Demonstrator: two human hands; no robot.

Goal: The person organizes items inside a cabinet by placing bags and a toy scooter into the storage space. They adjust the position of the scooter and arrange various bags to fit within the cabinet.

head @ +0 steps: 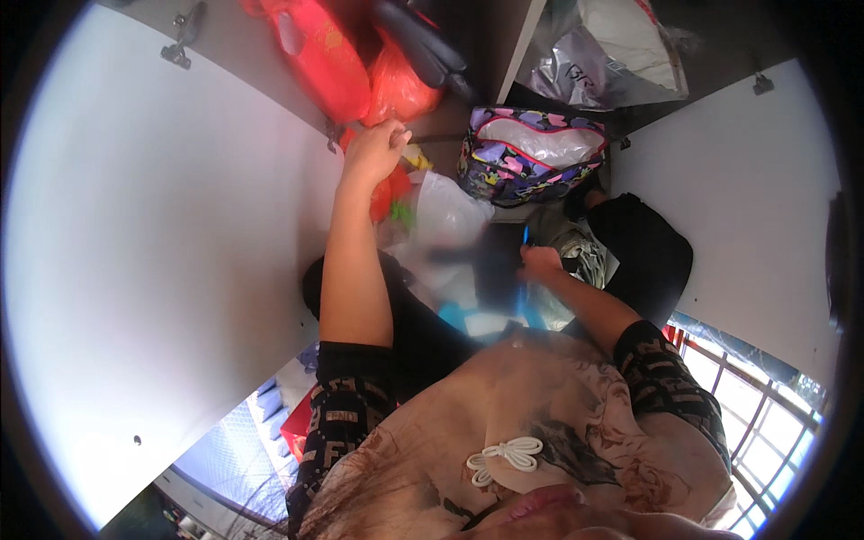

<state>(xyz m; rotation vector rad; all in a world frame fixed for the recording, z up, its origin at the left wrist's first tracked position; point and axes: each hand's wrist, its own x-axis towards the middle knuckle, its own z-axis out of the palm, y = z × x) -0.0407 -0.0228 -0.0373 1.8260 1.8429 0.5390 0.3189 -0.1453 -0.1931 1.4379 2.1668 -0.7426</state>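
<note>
My left hand reaches forward with bent fingers, just below a red plastic bag inside the cabinet; whether it grips the bag cannot be told. My right hand is closed around a thin blue item, whose kind is unclear. Beside that hand is a blurred dark object. Between my hands sits a white plastic bag, with a small green thing at its left. A patterned fabric bag with red trim stands ahead, its top unzipped over clear plastic. Folded material lies right of my right hand.
White cabinet doors stand open at left and right, with metal hinges. A vertical panel divides the cabinet. Red packages, a black item and plastic-wrapped goods fill the far part. My bent knees flank the floor items.
</note>
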